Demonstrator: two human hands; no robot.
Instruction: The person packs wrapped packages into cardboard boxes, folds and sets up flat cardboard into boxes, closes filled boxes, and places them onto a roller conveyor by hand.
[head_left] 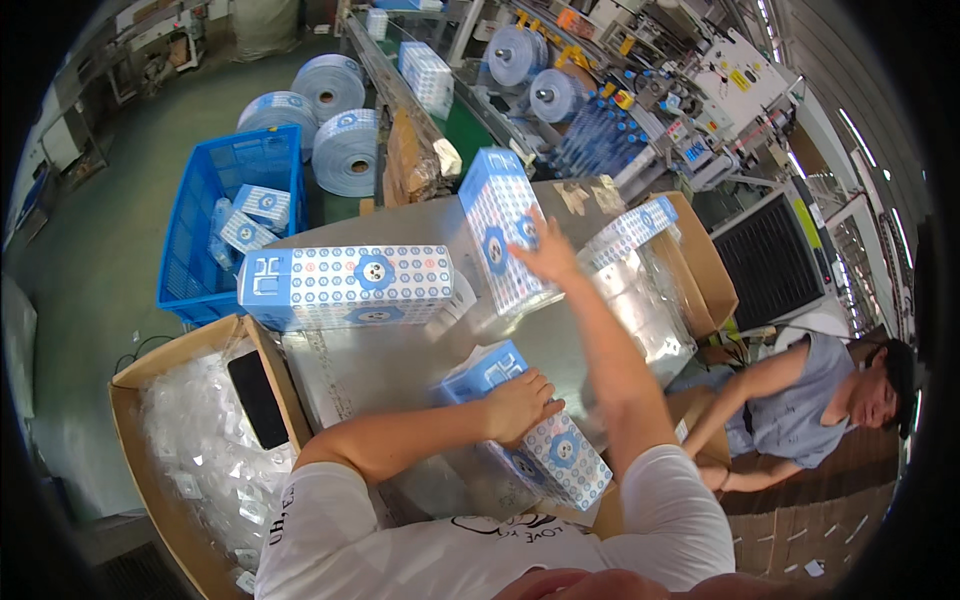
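My left hand [520, 405] is closed over the upper edge of a blue-and-white patterned carton-shaped pack [565, 455] close to my body, its fingers curled against it. Further off, my right hand [545, 252] lies with fingers spread against a second pack [497, 225] of the same pattern, which slants away from me on the metal table [385, 375]. Its grip on that pack is not plain. To the left, a third pack [370, 275] lies on its side at the table's edge, touched by neither hand.
A cardboard box of clear plastic packets [190, 400] with a black phone [258, 400] stands left. Beyond are a blue crate [185, 225] and film rolls [345, 155]. At right are an open carton [700, 260] and a co-worker [800, 400]. A conveyor [470, 120] runs behind.
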